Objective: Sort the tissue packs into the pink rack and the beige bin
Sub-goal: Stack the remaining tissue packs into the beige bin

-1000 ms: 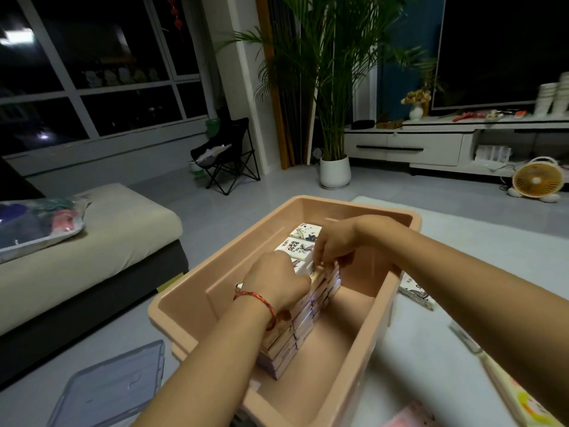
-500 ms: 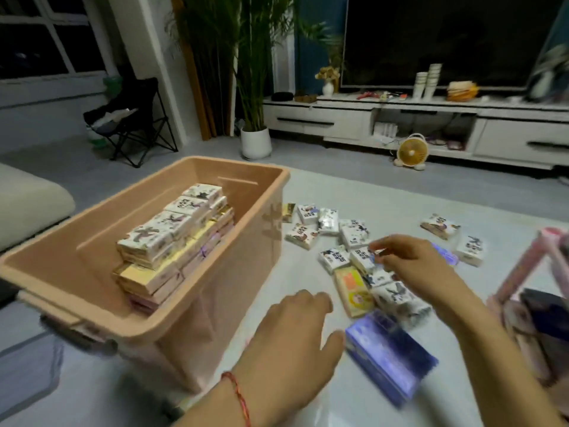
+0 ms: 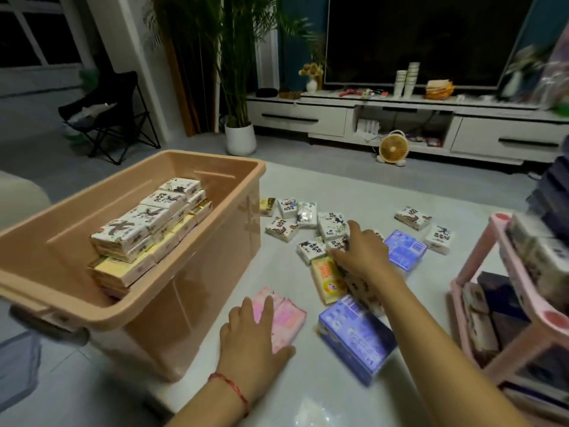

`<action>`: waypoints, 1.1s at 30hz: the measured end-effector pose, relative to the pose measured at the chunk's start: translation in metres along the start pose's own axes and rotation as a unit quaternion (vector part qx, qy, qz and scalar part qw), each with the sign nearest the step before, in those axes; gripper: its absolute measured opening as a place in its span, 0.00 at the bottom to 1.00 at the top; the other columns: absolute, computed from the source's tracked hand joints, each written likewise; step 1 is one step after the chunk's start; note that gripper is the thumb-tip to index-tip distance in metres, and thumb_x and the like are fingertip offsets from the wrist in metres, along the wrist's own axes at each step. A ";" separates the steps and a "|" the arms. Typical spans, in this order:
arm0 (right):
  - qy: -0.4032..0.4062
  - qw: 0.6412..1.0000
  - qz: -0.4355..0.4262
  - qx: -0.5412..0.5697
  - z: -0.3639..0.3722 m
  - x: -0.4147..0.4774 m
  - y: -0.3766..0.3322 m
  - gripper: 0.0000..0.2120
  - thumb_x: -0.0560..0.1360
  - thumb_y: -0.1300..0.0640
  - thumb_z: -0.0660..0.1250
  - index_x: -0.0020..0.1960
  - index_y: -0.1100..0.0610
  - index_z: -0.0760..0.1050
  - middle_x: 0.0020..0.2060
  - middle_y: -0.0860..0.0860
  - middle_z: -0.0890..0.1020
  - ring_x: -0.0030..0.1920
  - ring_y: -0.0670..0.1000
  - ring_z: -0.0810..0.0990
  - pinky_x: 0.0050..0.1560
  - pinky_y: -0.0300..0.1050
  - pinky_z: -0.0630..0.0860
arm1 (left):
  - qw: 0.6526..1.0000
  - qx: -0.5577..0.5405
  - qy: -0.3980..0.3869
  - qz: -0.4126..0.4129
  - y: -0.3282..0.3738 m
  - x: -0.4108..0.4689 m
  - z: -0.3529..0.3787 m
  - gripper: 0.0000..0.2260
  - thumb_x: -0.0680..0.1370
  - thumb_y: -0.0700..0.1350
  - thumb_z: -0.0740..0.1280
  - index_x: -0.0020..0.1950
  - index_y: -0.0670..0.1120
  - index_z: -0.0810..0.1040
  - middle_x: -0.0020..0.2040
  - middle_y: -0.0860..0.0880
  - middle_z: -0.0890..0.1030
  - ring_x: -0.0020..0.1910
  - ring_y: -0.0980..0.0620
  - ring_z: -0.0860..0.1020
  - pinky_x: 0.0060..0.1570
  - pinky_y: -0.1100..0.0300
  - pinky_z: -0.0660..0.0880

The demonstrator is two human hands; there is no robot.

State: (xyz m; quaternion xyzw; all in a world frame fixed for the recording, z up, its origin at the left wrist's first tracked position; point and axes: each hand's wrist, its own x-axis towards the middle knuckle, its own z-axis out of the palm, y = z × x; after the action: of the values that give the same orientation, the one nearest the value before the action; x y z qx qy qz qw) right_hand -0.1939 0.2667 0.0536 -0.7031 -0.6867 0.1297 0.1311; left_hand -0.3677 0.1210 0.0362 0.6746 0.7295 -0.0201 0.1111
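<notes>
The beige bin [image 3: 184, 318] stands on the white bench [image 3: 308, 396] with a tidy stack of small packs [image 3: 144, 223] inside it; the pink rack [image 3: 554, 320] sits well to the right of the bin, partly filled; the loose packs lie scattered between the two. The left hand [image 3: 252, 337] lies flat, fingers straight, on a pink pack [image 3: 286, 318] just right of the bin's near corner. The right hand [image 3: 360, 254] reaches over the small white packs [image 3: 308, 217] further right of the bin, fingers bent down among them; seen from the back, I cannot tell whether they grip one. The step looks like gathering the next packs; it probably goes best taking one kind at a time; pinch a single small pack by its short sides so its touching neighbours are not dragged; lift straight up, since soft wrappers likely slip; lay it square on the stack, which stands tall enough to tip if loaded askew.
</notes>
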 end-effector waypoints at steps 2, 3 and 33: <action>-0.009 0.997 -0.013 -0.071 0.006 0.006 -0.002 0.30 0.76 0.41 0.59 0.71 0.55 0.59 0.62 0.60 0.73 0.64 0.60 0.69 0.61 0.54 0.66 | 1.000 -0.011 -0.008 -0.013 0.006 0.012 0.000 0.37 0.75 0.65 0.57 0.76 0.52 0.45 0.76 0.44 0.48 0.74 0.44 0.49 0.71 0.51 0.50; -0.005 0.997 -0.020 -0.070 0.004 0.007 -0.002 0.29 0.75 0.41 0.61 0.71 0.55 0.60 0.61 0.59 0.74 0.63 0.60 0.70 0.61 0.53 0.67 | 1.000 -0.020 -0.006 -0.010 0.010 0.016 -0.004 0.35 0.75 0.65 0.55 0.76 0.50 0.48 0.76 0.44 0.49 0.75 0.44 0.48 0.72 0.50 0.47; 0.254 0.883 -0.120 0.376 -0.076 0.020 -0.094 0.19 0.70 0.58 0.69 0.59 0.57 0.70 0.53 0.55 0.74 0.53 0.56 0.74 0.51 0.50 0.73 | 0.769 -0.587 0.132 -0.218 -0.119 0.036 -0.201 0.06 0.79 0.38 0.62 0.52 0.36 0.70 0.34 0.43 0.70 0.20 0.50 0.76 0.21 0.63 0.76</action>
State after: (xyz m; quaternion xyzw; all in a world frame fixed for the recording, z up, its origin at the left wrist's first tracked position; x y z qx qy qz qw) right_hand -0.2533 0.2886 0.1581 -0.5218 -0.6090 0.1780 0.5702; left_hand -0.5150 0.1822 0.2111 0.2970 0.7343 0.4774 0.3804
